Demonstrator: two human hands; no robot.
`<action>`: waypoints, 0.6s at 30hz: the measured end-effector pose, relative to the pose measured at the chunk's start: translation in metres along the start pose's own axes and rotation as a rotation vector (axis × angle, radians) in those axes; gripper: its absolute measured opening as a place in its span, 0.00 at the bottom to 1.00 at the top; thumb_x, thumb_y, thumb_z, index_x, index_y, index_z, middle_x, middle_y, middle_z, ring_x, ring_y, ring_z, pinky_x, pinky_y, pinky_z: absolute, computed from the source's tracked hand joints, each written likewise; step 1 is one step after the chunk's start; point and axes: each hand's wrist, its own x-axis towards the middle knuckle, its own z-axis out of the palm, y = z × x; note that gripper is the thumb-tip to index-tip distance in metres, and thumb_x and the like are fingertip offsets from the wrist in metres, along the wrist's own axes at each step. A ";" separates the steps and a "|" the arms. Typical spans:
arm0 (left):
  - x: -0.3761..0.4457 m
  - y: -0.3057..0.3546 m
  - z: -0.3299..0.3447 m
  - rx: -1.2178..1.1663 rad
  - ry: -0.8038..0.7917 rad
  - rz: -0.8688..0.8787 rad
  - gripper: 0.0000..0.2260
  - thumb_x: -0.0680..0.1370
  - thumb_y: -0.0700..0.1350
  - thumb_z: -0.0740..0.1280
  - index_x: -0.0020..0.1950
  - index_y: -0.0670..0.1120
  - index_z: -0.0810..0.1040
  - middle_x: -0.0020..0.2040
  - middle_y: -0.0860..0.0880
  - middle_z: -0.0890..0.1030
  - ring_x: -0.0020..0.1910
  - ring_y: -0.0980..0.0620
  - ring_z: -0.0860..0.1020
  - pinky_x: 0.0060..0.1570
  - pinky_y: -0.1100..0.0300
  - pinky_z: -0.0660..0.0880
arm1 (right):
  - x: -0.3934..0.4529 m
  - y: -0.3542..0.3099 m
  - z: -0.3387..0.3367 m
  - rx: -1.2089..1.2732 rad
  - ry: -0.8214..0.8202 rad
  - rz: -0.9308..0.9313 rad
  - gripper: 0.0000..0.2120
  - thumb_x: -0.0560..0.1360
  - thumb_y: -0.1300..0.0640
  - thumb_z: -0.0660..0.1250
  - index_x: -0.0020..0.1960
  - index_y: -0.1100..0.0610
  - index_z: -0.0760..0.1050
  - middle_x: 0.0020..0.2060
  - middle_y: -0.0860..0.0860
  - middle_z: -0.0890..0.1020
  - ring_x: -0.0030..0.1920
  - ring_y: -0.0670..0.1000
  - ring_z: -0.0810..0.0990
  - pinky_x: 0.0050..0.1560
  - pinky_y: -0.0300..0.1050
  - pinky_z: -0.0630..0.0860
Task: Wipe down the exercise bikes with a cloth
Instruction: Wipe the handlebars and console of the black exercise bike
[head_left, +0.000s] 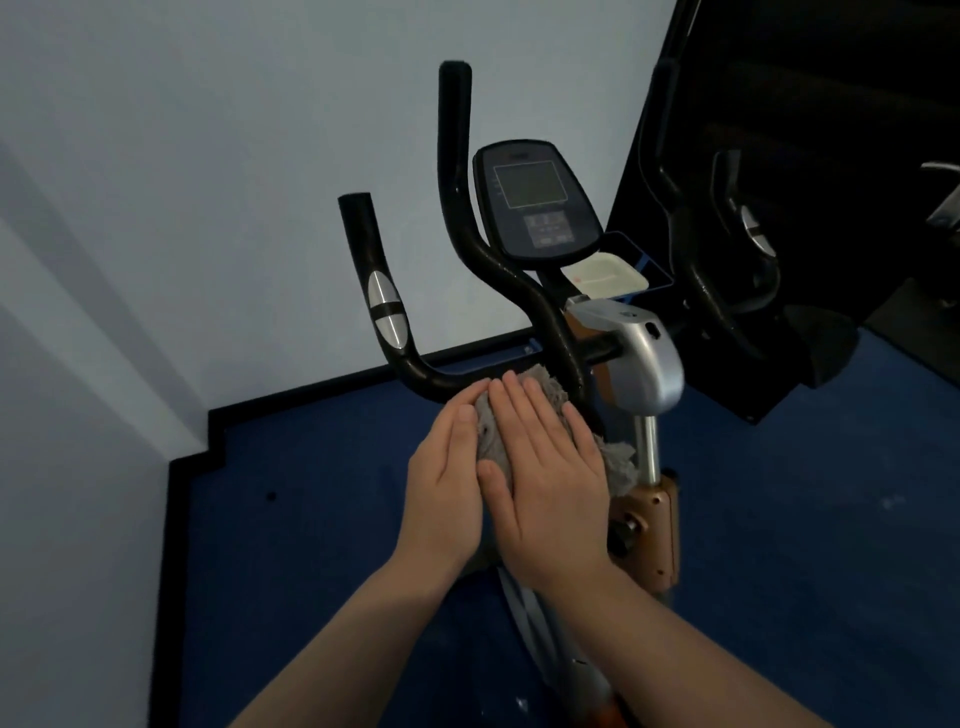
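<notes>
An exercise bike stands in front of me, with black foam handlebars (457, 218), a dark console (535, 200) and a silver and copper stem (641, 358). A grey fluffy cloth (545, 387) lies bunched over the lower left handlebar bend beside the stem. My right hand (545, 467) presses flat on the cloth with straight fingers. My left hand (447, 483) lies against the cloth's left side, fingers straight, its thumb next to the right hand. Most of the cloth is hidden under both hands.
A pale wall rises behind the bike, with black skirting (332, 387) along a blue floor (322, 519). A white tray (605, 275) sits under the console. A large dark panel (810, 156) and the right handlebar (737, 244) fill the right side.
</notes>
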 end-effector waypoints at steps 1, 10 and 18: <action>-0.001 -0.001 0.000 -0.013 -0.004 -0.008 0.15 0.83 0.44 0.53 0.63 0.53 0.76 0.57 0.62 0.80 0.59 0.64 0.76 0.55 0.73 0.71 | -0.001 0.000 0.000 0.004 0.007 -0.006 0.28 0.82 0.43 0.41 0.75 0.55 0.61 0.74 0.49 0.64 0.75 0.45 0.58 0.75 0.50 0.54; -0.005 0.001 -0.013 0.019 -0.153 -0.038 0.16 0.83 0.44 0.53 0.68 0.47 0.73 0.60 0.57 0.79 0.61 0.63 0.76 0.56 0.73 0.71 | -0.023 0.003 0.002 0.064 0.167 -0.048 0.22 0.82 0.47 0.52 0.71 0.56 0.68 0.69 0.49 0.72 0.69 0.45 0.69 0.69 0.47 0.66; -0.007 0.002 -0.009 0.129 -0.120 -0.023 0.19 0.79 0.55 0.55 0.67 0.55 0.73 0.63 0.57 0.78 0.62 0.63 0.75 0.61 0.68 0.71 | -0.046 0.009 -0.023 0.112 0.216 -0.095 0.15 0.77 0.58 0.64 0.63 0.56 0.78 0.59 0.47 0.80 0.59 0.43 0.78 0.57 0.37 0.77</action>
